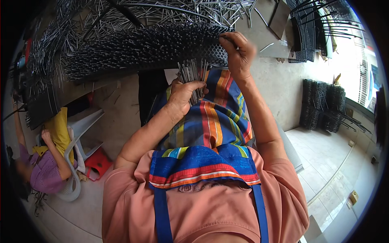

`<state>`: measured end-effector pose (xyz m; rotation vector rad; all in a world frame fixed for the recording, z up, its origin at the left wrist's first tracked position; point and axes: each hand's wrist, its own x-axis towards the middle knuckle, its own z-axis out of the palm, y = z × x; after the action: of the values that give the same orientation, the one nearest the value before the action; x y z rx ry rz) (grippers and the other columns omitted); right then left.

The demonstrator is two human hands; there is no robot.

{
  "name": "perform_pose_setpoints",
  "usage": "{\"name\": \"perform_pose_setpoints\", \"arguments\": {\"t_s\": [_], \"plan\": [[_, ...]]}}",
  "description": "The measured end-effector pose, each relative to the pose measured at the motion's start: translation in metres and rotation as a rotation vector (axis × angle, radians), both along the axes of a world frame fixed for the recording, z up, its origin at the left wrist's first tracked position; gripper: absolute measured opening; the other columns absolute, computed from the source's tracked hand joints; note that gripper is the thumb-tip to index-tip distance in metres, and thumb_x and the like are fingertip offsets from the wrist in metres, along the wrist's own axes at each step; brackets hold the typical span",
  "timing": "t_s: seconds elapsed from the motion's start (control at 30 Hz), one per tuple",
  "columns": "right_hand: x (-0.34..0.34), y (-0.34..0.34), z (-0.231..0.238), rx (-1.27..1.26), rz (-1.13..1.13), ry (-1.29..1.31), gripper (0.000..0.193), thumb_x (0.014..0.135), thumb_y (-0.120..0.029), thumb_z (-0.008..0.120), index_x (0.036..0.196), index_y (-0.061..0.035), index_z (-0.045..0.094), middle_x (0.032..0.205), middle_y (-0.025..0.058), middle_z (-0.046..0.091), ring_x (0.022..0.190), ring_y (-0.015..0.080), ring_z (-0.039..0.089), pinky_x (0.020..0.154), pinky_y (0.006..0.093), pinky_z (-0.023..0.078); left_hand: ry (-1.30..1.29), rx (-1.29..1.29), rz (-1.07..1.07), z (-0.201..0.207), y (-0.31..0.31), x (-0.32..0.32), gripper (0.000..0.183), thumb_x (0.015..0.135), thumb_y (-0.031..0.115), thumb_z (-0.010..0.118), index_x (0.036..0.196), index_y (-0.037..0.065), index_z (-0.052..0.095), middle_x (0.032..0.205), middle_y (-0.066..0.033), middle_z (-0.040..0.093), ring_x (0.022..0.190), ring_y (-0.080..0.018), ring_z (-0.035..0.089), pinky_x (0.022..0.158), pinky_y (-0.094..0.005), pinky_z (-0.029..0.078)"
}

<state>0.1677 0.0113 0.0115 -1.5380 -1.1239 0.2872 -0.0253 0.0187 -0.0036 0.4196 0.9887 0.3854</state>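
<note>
A bundle of thin grey metal rods (189, 73) stands upright in my left hand (180, 95), the fingers wrapped round its lower part above my lap. Beyond it lies a long, curved dark panel with round holes (219, 54). Most of that panel is covered by short dark rods (137, 47) standing close together in the holes; bare holes show toward its right end. Over this right end, my right hand (240, 54) is closed in a pinch, thumb against fingers. What the fingertips hold, if anything, is too small and dark to make out.
Loose metal rods (178, 14) lie heaped behind the panel. At far left, a person in a purple top (50, 166) sits on a white plastic chair (73, 184) near a red bag (99, 162). Black bundled racks (322, 105) stand on the right floor; perforated panels (306, 34) lie upper right.
</note>
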Motion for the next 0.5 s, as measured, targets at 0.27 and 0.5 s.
{"name": "perform_pose_setpoints", "arguments": {"t_s": [0.27, 0.5], "plan": [[-0.007, 0.003, 0.004, -0.147, -0.030, -0.217, 0.011, 0.077, 0.003, 0.070, 0.088, 0.0012, 0.070, 0.077, 0.0062, 0.066, 0.067, 0.0101, 0.061, 0.062, 0.0232, 0.047, -0.039, 0.032, 0.037, -0.004, -0.009, 0.003, 0.026, 0.072, -0.010, 0.067, 0.095, 0.000, 0.064, 0.083, -0.0088, 0.067, 0.063, -0.0213, 0.066, 0.057, -0.0315, 0.057], [-0.009, 0.007, -0.001, -0.168, -0.006, -0.387, 0.013, 0.075, -0.004, 0.074, 0.088, -0.0045, 0.072, 0.072, 0.0071, 0.064, 0.063, 0.0192, 0.064, 0.058, 0.0258, 0.048, -0.092, -0.049, 0.047, -0.007, -0.010, 0.002, 0.028, 0.072, -0.012, 0.067, 0.097, -0.001, 0.063, 0.084, -0.0099, 0.067, 0.067, -0.0227, 0.067, 0.058, -0.0328, 0.058]]}}
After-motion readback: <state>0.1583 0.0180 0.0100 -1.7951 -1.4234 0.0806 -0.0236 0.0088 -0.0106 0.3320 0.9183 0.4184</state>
